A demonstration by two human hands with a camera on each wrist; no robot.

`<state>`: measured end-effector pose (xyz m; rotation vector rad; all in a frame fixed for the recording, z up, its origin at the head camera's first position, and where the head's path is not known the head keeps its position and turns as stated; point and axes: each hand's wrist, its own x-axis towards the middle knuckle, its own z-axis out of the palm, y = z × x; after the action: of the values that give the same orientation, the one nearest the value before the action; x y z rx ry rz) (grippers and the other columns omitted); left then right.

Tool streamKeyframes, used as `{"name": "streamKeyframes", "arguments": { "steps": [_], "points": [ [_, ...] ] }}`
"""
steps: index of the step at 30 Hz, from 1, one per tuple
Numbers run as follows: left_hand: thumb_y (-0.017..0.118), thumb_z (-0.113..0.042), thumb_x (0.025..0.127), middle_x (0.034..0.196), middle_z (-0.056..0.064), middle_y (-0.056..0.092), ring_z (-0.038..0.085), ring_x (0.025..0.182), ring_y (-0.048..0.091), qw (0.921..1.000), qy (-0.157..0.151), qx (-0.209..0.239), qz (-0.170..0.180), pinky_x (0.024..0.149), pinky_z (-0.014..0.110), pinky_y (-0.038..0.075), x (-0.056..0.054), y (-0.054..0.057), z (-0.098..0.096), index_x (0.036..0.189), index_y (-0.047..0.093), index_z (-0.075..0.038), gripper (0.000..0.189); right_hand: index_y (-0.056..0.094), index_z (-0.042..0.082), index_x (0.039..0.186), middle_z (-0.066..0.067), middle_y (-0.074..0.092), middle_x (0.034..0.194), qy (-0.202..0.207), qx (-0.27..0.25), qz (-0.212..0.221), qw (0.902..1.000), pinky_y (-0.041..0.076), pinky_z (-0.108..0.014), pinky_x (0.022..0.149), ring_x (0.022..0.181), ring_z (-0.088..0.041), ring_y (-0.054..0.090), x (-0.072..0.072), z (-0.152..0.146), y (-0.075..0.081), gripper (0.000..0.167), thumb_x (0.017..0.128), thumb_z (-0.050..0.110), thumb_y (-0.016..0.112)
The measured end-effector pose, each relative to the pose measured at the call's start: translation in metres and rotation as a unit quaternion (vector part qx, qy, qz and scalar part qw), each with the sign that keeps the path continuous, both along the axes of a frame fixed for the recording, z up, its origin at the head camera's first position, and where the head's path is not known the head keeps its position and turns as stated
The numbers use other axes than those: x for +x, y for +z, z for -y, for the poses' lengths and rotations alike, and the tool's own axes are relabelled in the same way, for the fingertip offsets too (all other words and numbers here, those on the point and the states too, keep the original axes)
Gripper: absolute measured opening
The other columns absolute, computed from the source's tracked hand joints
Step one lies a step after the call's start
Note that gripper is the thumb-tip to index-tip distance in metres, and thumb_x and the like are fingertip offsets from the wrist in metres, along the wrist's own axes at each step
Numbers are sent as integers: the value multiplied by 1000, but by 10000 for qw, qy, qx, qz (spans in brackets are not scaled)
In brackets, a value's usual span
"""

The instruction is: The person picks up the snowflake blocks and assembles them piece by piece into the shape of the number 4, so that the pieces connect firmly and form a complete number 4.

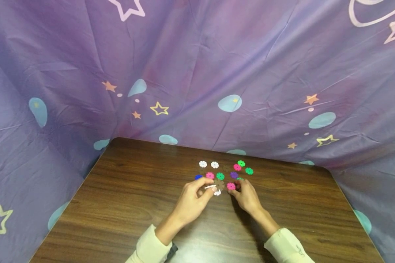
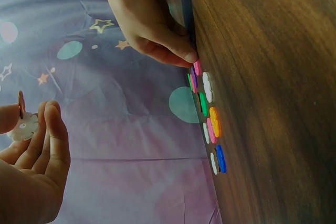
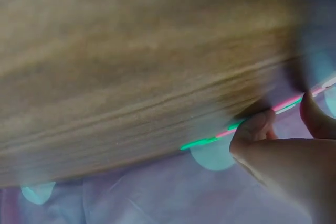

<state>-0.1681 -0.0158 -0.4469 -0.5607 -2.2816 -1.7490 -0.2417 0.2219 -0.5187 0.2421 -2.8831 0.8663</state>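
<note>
My left hand [image 1: 192,201] pinches a brown notched building disc [image 1: 219,184] with a white disc [image 1: 210,186] joined to it edge-on. Seen from the left wrist, the white disc [image 2: 27,126] faces the camera and the brown one [image 2: 21,104] shows its thin edge by the thumb. On the right, thumb and forefinger of my right hand [image 1: 248,197] pinch a pink disc [image 1: 231,186] by its edges, low at the tabletop. That pink disc [image 3: 287,102] appears between the fingers in the right wrist view. Another white disc [image 1: 217,193] lies just below the joined pair.
Several more discs lie flat beyond the hands: white [image 1: 202,164], pink [image 1: 210,176], green [image 1: 220,176], purple [image 1: 234,175] and a blue disc [image 1: 198,177] partly behind the left hand. A purple star-printed cloth [image 1: 197,73] hangs around the wooden table [image 1: 135,175].
</note>
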Motion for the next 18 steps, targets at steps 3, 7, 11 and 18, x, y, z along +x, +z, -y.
{"name": "streamKeyframes", "arguments": {
  "steps": [3,7,11,18],
  "points": [
    [70,-15,96,95,4,76,2,68,56,10000,27,5,-9,62,20,52,0,0,0,113,74,-8,19,67,-6,116,-15,66,91,51,-131,105,9998,51,-41,76,85,-27,61,-6,-1,-2,36,87,11,80],
    [70,-14,96,94,3,76,2,69,56,10000,27,-3,-19,62,20,52,0,0,-2,113,74,-8,19,69,-1,114,-12,66,89,76,-253,202,9994,49,-37,73,82,-22,60,-10,-3,-3,33,86,12,81],
    [70,-15,96,92,2,75,2,68,55,10000,27,-30,-26,61,20,51,0,-1,-2,112,75,-8,18,70,3,107,-10,66,88,47,-424,325,9986,48,-34,73,82,-20,59,-11,-3,-3,26,86,12,82],
    [69,-15,96,95,3,76,4,71,58,10000,-54,-82,17,64,21,54,0,-2,-2,114,73,-8,19,62,2,93,-5,62,81,-230,-1139,1047,9877,43,-27,68,76,-14,53,-7,0,4,25,82,8,84]
  ]
}}
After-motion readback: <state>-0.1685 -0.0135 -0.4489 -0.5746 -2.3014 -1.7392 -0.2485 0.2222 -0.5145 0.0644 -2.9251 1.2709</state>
